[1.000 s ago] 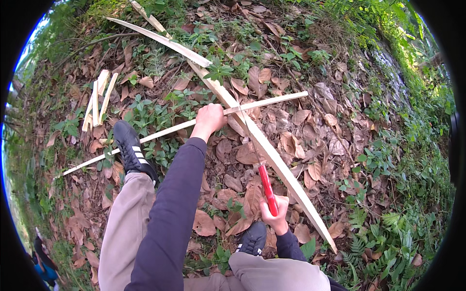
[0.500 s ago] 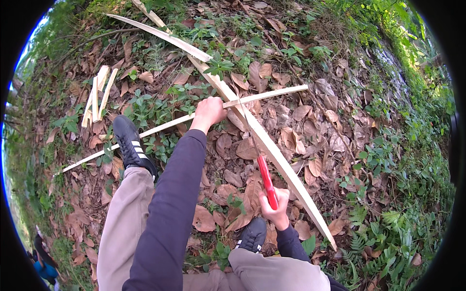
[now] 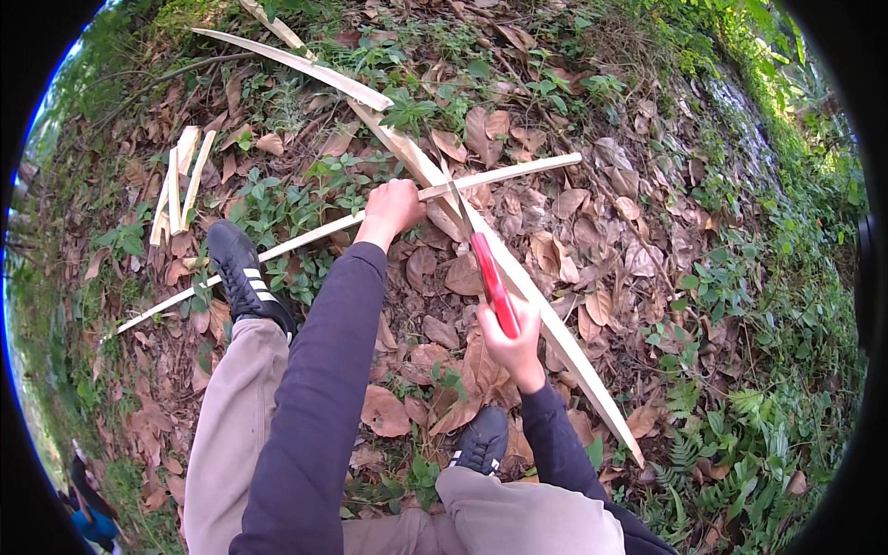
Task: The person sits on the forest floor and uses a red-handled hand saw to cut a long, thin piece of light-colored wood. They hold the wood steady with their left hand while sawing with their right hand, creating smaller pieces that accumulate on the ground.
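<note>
My left hand (image 3: pixel 392 209) grips a long pale split bamboo strip (image 3: pixel 518 172) that lies across the leafy ground from lower left to upper right. My right hand (image 3: pixel 511 342) holds a red-handled knife (image 3: pixel 490 277), its blade pointing up toward the spot where that strip crosses a wider bamboo slat (image 3: pixel 564 338). The slat runs diagonally from the top centre down to the lower right. My black shoes (image 3: pixel 242 277) and beige trousers (image 3: pixel 236 425) show at the lower left; the second shoe (image 3: pixel 483 442) is near the bottom centre.
Another long bamboo slat (image 3: pixel 296 65) lies at the top left. A small bundle of short pale strips (image 3: pixel 180 180) rests at the left. Dry brown leaves and green weeds cover the ground, with ferns at the lower right. A person in blue (image 3: pixel 88 518) is at the bottom left edge.
My right hand has raised the red-handled knife up and forward, its blade now reaching the crossing of the strip and the slat. My left hand keeps its hold on the strip.
</note>
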`<control>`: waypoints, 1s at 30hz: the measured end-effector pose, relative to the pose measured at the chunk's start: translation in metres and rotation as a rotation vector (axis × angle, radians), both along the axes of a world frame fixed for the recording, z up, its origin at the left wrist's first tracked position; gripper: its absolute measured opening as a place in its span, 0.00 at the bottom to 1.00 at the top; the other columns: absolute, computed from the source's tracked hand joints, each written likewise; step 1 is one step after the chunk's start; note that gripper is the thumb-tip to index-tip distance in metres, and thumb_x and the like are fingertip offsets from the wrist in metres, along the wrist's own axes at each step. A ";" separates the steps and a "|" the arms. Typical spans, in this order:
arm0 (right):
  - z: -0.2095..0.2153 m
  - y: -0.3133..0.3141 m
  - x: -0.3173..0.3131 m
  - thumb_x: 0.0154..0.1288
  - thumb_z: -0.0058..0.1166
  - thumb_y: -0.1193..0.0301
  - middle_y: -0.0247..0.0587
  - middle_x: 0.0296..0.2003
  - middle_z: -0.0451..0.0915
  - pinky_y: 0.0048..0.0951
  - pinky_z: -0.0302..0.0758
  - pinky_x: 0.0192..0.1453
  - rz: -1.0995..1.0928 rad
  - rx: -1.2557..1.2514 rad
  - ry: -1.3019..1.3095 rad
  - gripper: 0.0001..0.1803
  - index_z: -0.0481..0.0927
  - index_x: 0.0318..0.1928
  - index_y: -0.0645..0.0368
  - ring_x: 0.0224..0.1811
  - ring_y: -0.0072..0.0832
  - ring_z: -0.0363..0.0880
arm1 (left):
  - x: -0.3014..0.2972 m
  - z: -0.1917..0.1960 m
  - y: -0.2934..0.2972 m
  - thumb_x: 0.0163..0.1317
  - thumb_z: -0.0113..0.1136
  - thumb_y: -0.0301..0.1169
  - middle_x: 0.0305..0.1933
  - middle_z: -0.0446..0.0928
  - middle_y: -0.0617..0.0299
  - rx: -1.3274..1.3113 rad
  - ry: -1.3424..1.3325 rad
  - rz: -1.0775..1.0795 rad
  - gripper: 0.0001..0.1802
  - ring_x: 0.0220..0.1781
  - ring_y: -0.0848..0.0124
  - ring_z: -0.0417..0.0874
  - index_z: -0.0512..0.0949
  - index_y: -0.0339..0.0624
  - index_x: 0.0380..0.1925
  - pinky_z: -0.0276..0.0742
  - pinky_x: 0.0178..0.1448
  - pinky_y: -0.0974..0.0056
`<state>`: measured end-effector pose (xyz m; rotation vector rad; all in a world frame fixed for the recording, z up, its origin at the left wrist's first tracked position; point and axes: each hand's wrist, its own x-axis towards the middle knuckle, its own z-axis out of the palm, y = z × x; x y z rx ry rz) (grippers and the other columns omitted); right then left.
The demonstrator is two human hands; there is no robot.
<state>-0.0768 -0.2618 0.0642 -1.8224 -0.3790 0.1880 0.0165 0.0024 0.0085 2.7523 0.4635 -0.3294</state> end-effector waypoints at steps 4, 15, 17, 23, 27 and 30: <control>0.006 0.027 0.018 0.55 0.58 0.76 0.32 0.11 0.62 0.28 0.57 0.19 -0.023 0.015 0.041 0.13 0.68 0.18 0.62 0.14 0.15 0.59 | 0.003 -0.001 0.000 0.56 0.60 0.37 0.45 0.84 0.44 -0.025 0.046 0.029 0.16 0.51 0.49 0.85 0.86 0.38 0.38 0.80 0.56 0.51; 0.057 -0.003 -0.029 0.53 0.60 0.76 0.32 0.10 0.64 0.26 0.61 0.19 0.001 -0.045 0.082 0.14 0.70 0.17 0.60 0.11 0.19 0.64 | 0.008 -0.010 0.015 0.57 0.59 0.38 0.46 0.84 0.41 -0.012 0.042 0.047 0.18 0.50 0.49 0.85 0.86 0.36 0.40 0.80 0.57 0.50; 0.052 -0.010 -0.026 0.54 0.60 0.76 0.31 0.10 0.63 0.26 0.58 0.19 -0.070 -0.001 0.172 0.14 0.69 0.17 0.60 0.12 0.18 0.60 | 0.011 -0.005 0.013 0.57 0.59 0.38 0.47 0.83 0.41 -0.023 0.049 0.034 0.19 0.51 0.49 0.85 0.85 0.36 0.40 0.80 0.58 0.51; -0.003 -0.071 -0.050 0.50 0.58 0.76 0.35 0.10 0.64 0.28 0.65 0.19 0.077 -0.069 -0.094 0.11 0.70 0.16 0.58 0.09 0.26 0.67 | 0.009 0.005 0.001 0.56 0.60 0.38 0.47 0.84 0.42 -0.040 0.072 0.033 0.19 0.53 0.49 0.85 0.85 0.35 0.41 0.79 0.60 0.50; -0.009 -0.014 0.003 0.55 0.59 0.75 0.35 0.11 0.65 0.28 0.61 0.19 0.013 -0.002 0.032 0.12 0.71 0.19 0.62 0.11 0.20 0.62 | 0.002 -0.003 -0.004 0.55 0.60 0.38 0.46 0.83 0.40 -0.058 0.081 -0.005 0.17 0.52 0.47 0.84 0.86 0.36 0.38 0.79 0.58 0.48; -0.012 0.006 0.010 0.54 0.59 0.76 0.38 0.11 0.67 0.29 0.64 0.19 0.048 -0.010 -0.069 0.09 0.74 0.20 0.63 0.11 0.25 0.68 | 0.008 0.005 -0.002 0.55 0.60 0.38 0.46 0.83 0.41 -0.043 0.057 0.059 0.18 0.52 0.47 0.84 0.86 0.37 0.39 0.79 0.58 0.49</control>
